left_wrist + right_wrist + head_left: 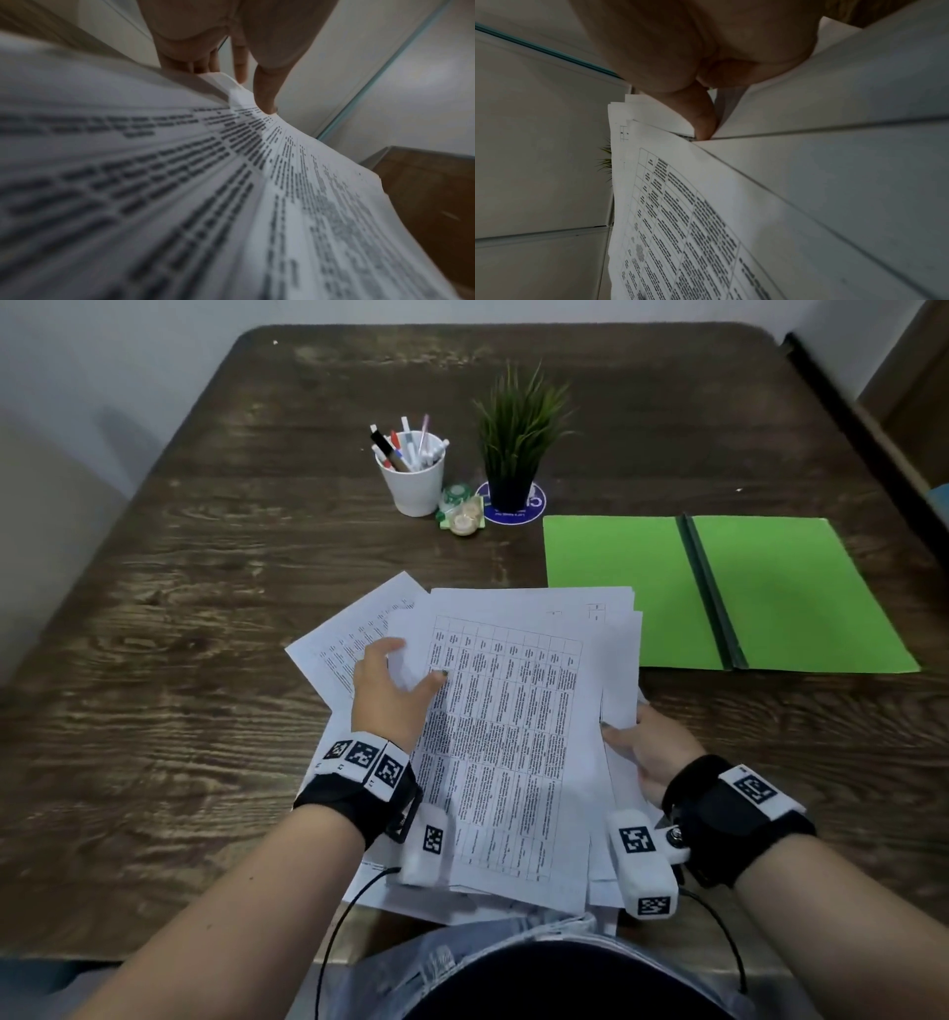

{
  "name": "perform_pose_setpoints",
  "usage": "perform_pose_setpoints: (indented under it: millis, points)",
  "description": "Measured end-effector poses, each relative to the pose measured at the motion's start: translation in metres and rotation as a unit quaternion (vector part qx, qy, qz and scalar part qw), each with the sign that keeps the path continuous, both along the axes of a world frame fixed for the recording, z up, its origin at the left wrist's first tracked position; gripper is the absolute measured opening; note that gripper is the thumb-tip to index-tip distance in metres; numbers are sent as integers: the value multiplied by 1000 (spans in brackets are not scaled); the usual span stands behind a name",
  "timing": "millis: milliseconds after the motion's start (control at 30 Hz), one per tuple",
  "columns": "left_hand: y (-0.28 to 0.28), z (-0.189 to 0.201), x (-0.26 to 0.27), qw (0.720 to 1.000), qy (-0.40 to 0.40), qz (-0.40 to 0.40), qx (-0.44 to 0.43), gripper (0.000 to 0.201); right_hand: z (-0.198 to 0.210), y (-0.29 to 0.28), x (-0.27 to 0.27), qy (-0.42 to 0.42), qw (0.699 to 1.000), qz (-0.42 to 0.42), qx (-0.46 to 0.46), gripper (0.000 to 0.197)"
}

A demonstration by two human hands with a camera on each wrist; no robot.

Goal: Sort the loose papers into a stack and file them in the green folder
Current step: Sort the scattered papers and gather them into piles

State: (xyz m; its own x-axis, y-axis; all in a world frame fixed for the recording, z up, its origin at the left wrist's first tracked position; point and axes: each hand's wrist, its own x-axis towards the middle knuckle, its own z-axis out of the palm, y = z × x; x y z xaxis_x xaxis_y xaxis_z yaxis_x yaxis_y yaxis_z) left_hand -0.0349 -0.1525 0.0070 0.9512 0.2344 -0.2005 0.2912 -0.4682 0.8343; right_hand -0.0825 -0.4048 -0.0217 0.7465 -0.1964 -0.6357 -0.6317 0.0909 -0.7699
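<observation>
Clearly the gathering step is in hand: the loose papers (508, 737) lie fanned on the near counter (169, 634), left hand (393, 693) pinching one sheet, right hand (649, 752) gripping the right edge. Next, square them, then carry them right to the open green folder (719, 593).

Two hands are in view, the left hand (393, 695) and the right hand (649, 749), each with one black wrist strap. Between the fingers lie several printed papers (508, 737); their overlap hides the exact number. Beyond the fingertips lies one green folder (616, 588), open in two leaves. Farther out stand one white cup (413, 487) of roughly ten pens, one potted plant (516, 439), and one blue round mat (536, 510) beneath it.
</observation>
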Motion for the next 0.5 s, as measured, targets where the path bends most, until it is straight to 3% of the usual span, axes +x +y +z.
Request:
perform_pose_setpoints:
  millis: [167,367,500]
  points:
    - [-2,-4,5,997,30,69,-28,47,-5,-1,-1,1,1000,-5,-15,42]
    - [-1,-4,8,998,22,51,-21,27,-1,-1,-2,-10,1000,15,11,37]
    - [-1,-5,6,999,17,33,-14,34,-4,-3,-1,-11,1000,14,10,36]
